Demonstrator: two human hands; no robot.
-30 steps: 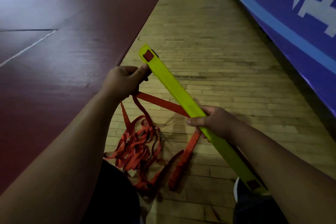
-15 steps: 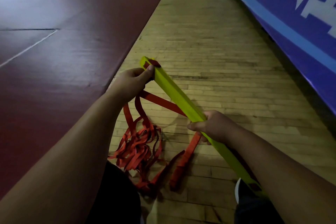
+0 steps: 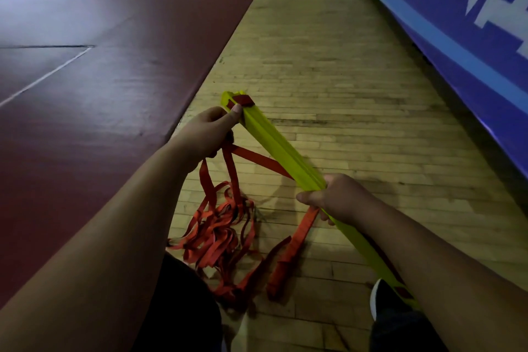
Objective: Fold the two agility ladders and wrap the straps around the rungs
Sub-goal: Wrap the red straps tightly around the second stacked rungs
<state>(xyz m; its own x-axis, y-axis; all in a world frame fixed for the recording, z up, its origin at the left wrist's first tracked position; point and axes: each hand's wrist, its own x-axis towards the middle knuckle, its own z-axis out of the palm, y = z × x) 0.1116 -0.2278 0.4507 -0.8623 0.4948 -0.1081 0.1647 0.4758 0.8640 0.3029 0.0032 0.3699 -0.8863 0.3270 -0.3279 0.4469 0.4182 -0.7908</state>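
A stack of yellow-green ladder rungs (image 3: 274, 143) is held as one bundle, slanting from upper left to lower right above the wooden floor. My left hand (image 3: 205, 134) grips its far end, thumb beside a red strap tab. My right hand (image 3: 334, 197) is closed around the middle of the bundle. Red straps (image 3: 220, 234) hang from the rungs and lie in a loose tangle on the floor below my left arm. One strap runs taut from my left hand to the bundle. A wider strap end (image 3: 291, 254) trails down from under my right hand.
A dark red mat (image 3: 100, 71) covers the floor on the left, its edge running beside the wooden strip (image 3: 328, 80). A blue banner with white letters (image 3: 463, 23) lines the right side. My dark trousers and a white-edged shoe (image 3: 377, 297) are at the bottom.
The rung bundle has tilted lower and turned edge-on, showing its stacked rungs. My left hand dropped with the far end, and my right hand closed tighter around the middle.
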